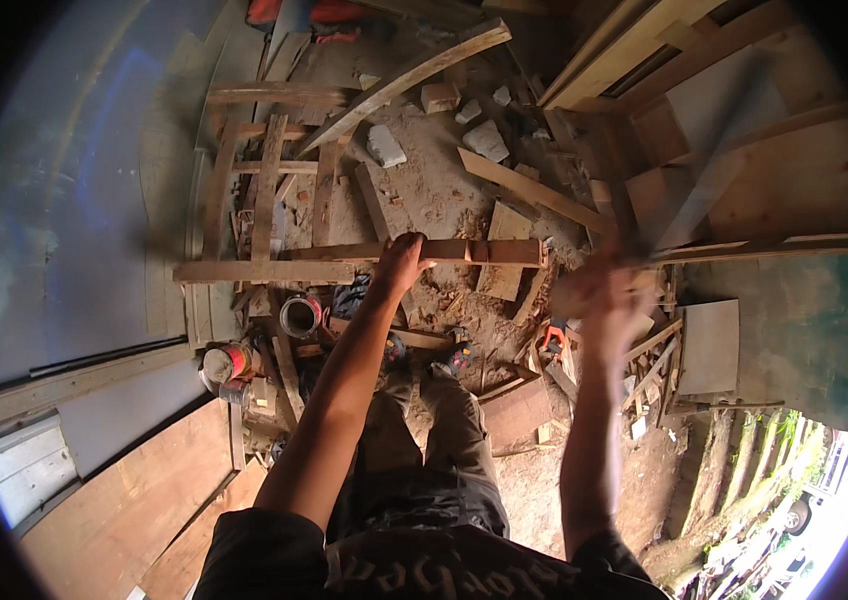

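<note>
My left hand is closed over a wooden beam that lies crosswise in front of me. The beam's left part runs along a rough wooden frame, and its right end sticks out past my hand. My right hand, smeared by motion, is beyond the beam's right end. It grips a long grey-bladed tool whose blade slants up to the far right; blur hides whether it is a machete or a saw. An orange object, perhaps a handle, shows just below my right hand.
Loose boards, a long plank and pale blocks litter the dirt floor. Paint cans stand left of my legs. Large grey panels rise on the left; a green panel and plywood stand on the right.
</note>
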`<state>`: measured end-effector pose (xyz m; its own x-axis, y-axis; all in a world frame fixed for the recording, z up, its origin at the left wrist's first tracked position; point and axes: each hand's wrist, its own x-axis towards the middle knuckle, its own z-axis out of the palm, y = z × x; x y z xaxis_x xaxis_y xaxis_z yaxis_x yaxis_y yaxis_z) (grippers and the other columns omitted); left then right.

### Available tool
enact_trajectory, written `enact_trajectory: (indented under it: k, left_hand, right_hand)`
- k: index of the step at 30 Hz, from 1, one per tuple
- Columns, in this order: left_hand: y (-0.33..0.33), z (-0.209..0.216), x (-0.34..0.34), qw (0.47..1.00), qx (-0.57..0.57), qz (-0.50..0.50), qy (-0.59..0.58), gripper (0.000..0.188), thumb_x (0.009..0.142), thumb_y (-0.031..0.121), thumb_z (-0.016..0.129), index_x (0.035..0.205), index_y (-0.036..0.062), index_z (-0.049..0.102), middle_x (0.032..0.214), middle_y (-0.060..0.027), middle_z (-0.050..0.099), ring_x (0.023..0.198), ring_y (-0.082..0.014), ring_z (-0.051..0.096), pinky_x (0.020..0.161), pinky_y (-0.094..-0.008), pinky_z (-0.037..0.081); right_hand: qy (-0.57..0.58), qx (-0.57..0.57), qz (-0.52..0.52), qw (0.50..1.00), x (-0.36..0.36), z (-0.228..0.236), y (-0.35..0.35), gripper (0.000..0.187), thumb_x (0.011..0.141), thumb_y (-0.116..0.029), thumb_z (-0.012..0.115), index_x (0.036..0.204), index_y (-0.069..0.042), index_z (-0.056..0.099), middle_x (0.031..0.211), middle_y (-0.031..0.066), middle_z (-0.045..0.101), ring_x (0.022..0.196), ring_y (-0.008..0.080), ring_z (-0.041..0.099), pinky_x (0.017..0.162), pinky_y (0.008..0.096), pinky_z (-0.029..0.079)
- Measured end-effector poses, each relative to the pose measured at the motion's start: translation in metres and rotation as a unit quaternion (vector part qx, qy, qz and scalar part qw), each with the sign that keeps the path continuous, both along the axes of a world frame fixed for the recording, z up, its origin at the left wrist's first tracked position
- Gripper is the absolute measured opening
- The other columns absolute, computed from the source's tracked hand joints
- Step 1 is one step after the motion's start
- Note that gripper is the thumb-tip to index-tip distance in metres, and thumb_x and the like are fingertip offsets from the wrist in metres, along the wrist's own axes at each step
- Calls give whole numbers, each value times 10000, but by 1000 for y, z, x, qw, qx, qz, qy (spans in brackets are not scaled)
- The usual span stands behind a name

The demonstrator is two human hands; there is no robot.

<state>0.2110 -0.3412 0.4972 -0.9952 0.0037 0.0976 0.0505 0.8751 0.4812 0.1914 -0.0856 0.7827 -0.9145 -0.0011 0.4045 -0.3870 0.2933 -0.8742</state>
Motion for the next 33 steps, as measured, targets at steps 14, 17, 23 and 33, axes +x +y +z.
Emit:
enact_trajectory:
  k: [14,17,23,33]
  left_hand:
    - [10,12,8,996,24,1,-89,514,850,355,742,1199,46,526,1187,-133,589,1142,-314,570,929,-474,478]
    - [3,7,3,997,0,16,-78,521,846,396,733,1177,56,516,1146,-118,592,1113,-293,580,909,-482,484]
    - [-7,0,23,996,13,42,-80,529,859,446,700,1164,56,514,1173,-118,569,1137,-309,558,937,-516,455]
    - [10,-9,6,998,43,27,-49,633,854,428,719,1317,53,507,1279,-164,565,1208,-336,535,973,-523,459]
  right_hand:
    - [-573,-83,36,814,77,-181,5,186,879,-108,629,729,-142,524,581,-48,425,485,76,423,446,273,330]
    - [-607,-136,42,782,60,-117,2,161,916,-127,623,806,-97,510,622,-25,448,500,93,429,452,282,352]
    - [-66,-112,-54,990,13,49,-21,260,984,-224,494,814,-41,569,647,67,547,584,138,519,504,292,393]
    - [-491,-26,10,871,109,-219,-18,185,867,-155,617,705,-77,574,591,29,535,515,130,527,456,350,416]
